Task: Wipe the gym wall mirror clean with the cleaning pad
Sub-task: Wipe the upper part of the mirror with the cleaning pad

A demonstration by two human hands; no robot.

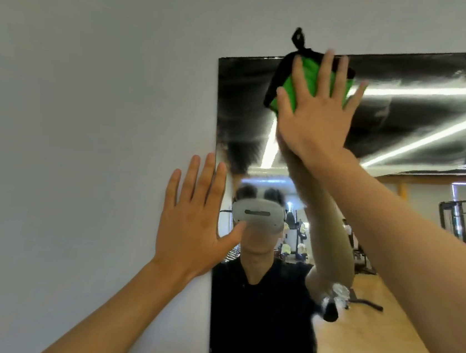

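Observation:
The wall mirror [405, 132] fills the right half of the view, its top left corner just above centre. A green cleaning pad [305, 81] with black edging and a black loop sits against the glass near the mirror's top edge. My right hand [317, 113] lies flat on the pad with fingers spread, pressing it to the mirror. My left hand [191, 226] is open, palm flat on the white wall at the mirror's left edge, thumb over the glass.
White wall [89, 102] spans the left and top. The mirror reflects a person in a black shirt with a headset, a wooden gym floor [380, 352] and exercise machines [464, 223] at the right.

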